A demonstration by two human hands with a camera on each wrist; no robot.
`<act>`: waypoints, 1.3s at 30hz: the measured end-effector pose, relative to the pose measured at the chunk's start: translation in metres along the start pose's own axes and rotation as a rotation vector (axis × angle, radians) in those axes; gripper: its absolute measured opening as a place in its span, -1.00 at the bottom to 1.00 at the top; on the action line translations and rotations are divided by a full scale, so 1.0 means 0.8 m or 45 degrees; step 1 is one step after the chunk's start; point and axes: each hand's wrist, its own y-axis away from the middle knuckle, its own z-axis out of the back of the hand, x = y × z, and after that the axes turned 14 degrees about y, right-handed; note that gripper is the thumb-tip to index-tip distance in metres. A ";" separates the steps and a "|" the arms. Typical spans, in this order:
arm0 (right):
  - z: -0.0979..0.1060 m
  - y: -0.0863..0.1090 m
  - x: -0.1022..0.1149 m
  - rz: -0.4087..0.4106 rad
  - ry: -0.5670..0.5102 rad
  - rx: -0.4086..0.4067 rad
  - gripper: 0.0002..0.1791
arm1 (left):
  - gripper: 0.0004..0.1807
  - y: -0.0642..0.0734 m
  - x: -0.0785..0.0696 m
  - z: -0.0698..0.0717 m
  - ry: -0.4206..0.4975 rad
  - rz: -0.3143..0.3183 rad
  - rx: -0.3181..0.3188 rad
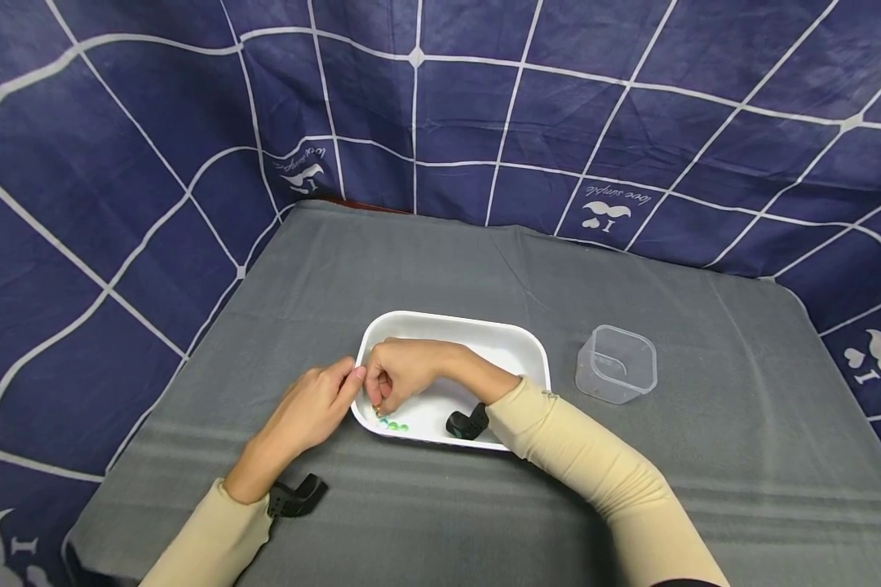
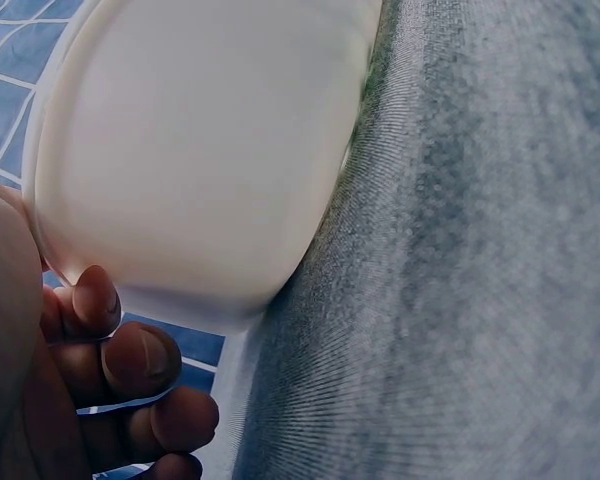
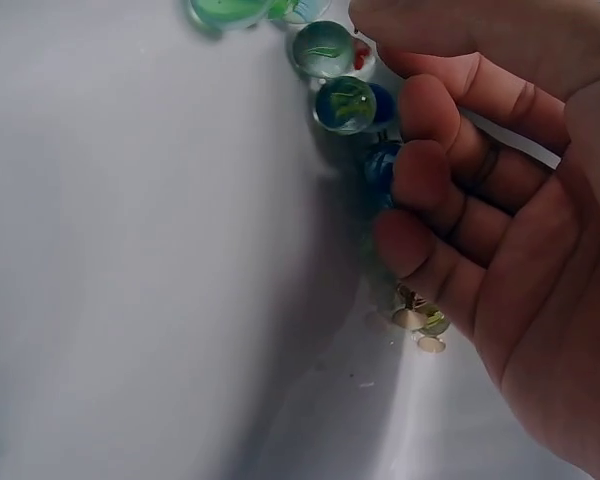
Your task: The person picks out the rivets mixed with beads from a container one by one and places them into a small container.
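My left hand grips the left rim of a white tray, thumb and index finger at the edge. In the left wrist view, its other fingers curl loosely beside the outer wall. My right hand reaches into the tray's near left corner. Its thumb and fingertips close on a small orange-tinted marble, partly covered by them. Green marbles lie beside it along the near wall. The right wrist view shows clear glass marbles with coloured swirls, and curled fingers hiding some of them.
A clear plastic container stands right of the tray on the grey cloth. Black wrist bands are on both wrists; the right one hangs over the tray. A blue gridded curtain rises behind and at the sides.
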 end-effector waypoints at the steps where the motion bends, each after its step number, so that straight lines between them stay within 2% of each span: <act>1: 0.000 0.000 0.000 -0.004 -0.005 0.001 -0.85 | -0.64 0.000 0.000 0.000 0.000 -0.001 0.000; 11: 0.007 0.006 -0.001 -0.021 -0.048 0.002 -0.85 | -0.63 -0.001 -0.001 0.000 -0.006 -0.003 0.000; 22: 0.017 0.013 -0.004 0.006 -0.107 -0.031 -0.88 | -0.65 0.001 -0.001 0.000 -0.019 -0.004 0.008; 35: 0.029 0.026 -0.003 -0.003 -0.145 -0.096 -0.89 | -0.65 0.001 -0.001 -0.002 -0.025 -0.018 0.004; 39: 0.032 0.028 -0.003 -0.013 -0.118 -0.122 -0.89 | -0.66 0.001 -0.002 -0.001 -0.024 -0.017 0.006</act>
